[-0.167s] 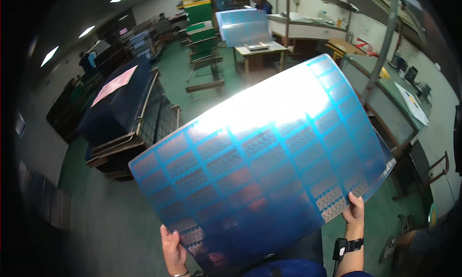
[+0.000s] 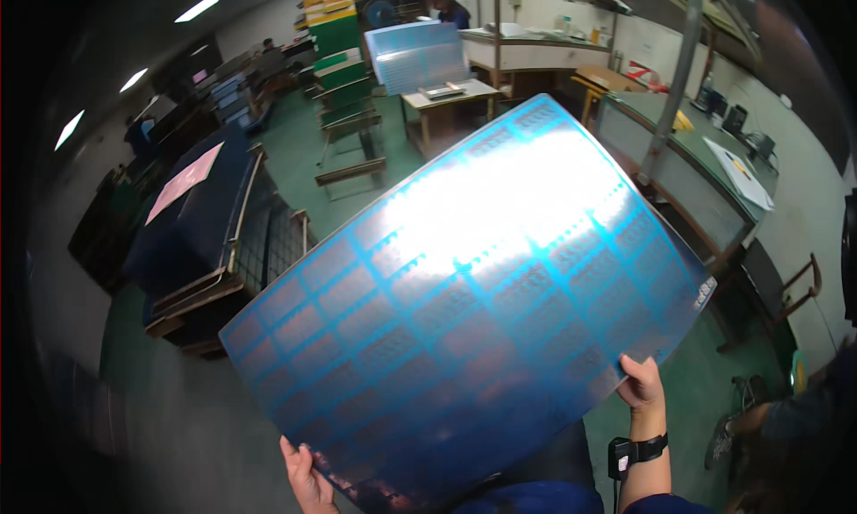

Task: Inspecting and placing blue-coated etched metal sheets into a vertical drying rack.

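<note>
A large, glossy blue sheet with a grid of rectangular printed patterns is stretched out in front of me, tilted with its right side higher. Strong glare whitens its upper middle. My left hand grips the lower left part of the near edge, thumb on top and its other fingers partly hidden. My right hand is closed on the near edge further right, its thumb over the face and fingers beneath. A black strap with a small box sits on my right wrist.
At left stands a dark stack topped by a pink sheet. Green racks and a small table with similar sheets lie ahead. A workbench and a chair are at right, with a person's shoe nearby.
The sheet has swung slightly to the left and changed its tilt, so the glare has shifted. Both hands keep hold of it. The room has moved left in the view.
</note>
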Available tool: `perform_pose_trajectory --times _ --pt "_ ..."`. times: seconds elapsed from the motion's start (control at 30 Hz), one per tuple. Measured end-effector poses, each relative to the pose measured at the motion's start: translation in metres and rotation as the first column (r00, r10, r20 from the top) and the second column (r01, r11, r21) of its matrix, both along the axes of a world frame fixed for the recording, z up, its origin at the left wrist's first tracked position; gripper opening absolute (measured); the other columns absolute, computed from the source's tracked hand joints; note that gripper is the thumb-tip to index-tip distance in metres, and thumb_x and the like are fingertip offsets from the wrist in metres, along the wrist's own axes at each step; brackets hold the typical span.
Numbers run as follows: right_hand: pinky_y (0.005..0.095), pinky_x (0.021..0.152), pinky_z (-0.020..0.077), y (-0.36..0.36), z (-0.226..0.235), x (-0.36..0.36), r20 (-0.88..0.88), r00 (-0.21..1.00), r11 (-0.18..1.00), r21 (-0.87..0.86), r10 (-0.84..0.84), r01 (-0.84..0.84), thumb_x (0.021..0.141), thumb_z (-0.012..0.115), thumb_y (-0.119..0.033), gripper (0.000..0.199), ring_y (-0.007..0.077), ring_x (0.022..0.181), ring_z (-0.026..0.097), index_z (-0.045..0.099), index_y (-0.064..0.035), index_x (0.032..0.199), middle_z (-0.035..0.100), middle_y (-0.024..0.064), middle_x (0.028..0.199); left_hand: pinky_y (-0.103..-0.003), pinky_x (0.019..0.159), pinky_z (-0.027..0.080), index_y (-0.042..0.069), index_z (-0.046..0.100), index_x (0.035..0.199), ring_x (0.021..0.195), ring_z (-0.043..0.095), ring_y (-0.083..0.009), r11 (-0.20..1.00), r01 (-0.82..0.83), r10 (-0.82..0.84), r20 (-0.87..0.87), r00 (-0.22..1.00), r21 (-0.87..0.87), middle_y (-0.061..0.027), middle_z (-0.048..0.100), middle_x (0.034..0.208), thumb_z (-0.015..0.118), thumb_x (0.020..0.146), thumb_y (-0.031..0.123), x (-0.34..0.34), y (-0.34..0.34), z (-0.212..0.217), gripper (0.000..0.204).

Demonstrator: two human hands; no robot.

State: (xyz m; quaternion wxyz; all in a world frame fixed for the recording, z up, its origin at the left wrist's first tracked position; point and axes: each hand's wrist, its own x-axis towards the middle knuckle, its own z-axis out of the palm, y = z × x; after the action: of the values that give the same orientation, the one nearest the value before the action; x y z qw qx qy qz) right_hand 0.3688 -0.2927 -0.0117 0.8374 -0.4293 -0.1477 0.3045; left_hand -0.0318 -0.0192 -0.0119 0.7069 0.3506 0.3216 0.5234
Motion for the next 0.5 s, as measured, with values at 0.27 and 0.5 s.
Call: perform_pose_trajectory --times 0.27,0.5 --pt "0.0299 0.088 0.0397 0.018 0.031 -0.016 0.105 0.989 0.991 -0.098 0.107 -0.097 0.079 0.067 -0.01 0.049 0.0143 0.102 0.051 0.047 -0.003 0.123 0.054 0.0036 0.113 -0.031 0.047 0.042 0.01 0.033 0.133 0.057 0.047 -0.0168 0.989 -0.049 -0.021 -0.459 0.888 -0.14 -0.0064 0.049 0.083 0.048 0.091 0.02 -0.027 0.002 -0.014 0.046" --pt "0.028 0.088 0.0399 0.031 0.046 -0.026 0.167 0.969 0.977 -0.141 0.18 -0.157 0.08 0.067 -0.014 0.051 0.0153 0.102 0.05 0.044 -0.0025 0.124 0.051 0.0039 0.113 -0.032 0.046 0.035 0.018 0.049 0.113 0.053 0.038 -0.0147 0.98 -0.163 0.115 -0.349 0.93 -0.112 -0.0018 0.046 0.077 0.048 0.091 0.025 -0.016 0.008 -0.039 0.023"
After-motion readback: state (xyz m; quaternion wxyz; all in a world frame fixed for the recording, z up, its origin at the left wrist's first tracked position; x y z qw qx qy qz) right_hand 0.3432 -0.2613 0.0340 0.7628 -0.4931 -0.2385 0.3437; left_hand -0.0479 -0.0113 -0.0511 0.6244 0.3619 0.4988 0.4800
